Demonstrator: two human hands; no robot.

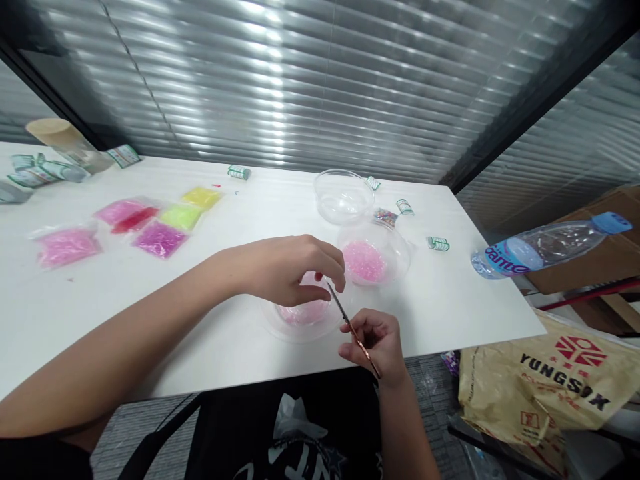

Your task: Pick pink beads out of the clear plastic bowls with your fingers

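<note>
My left hand [295,270] is bent over a clear bowl [273,323] of pale pink beads [305,313], its fingers curled and the thumb and forefinger close around the tip of a pair of scissors. Whether a small thing is between those fingertips, I cannot make out. In my right hand [377,343] are the slim scissors [345,317], with copper-coloured handles and a grey metal tip pointing up and left. Just beyond, a second clear bowl [400,257] has brighter pink beads [365,261] in it. Part of the nearer bowl is hidden under my left hand.
A clear bowl [345,197] stands at the back, near a multicoloured bead packet [385,217]. Bags of pink [69,247], purple [160,239] and yellow [201,197] beads lie left. A water bottle [545,247] lies at the right edge; a jar [70,143] stands far left.
</note>
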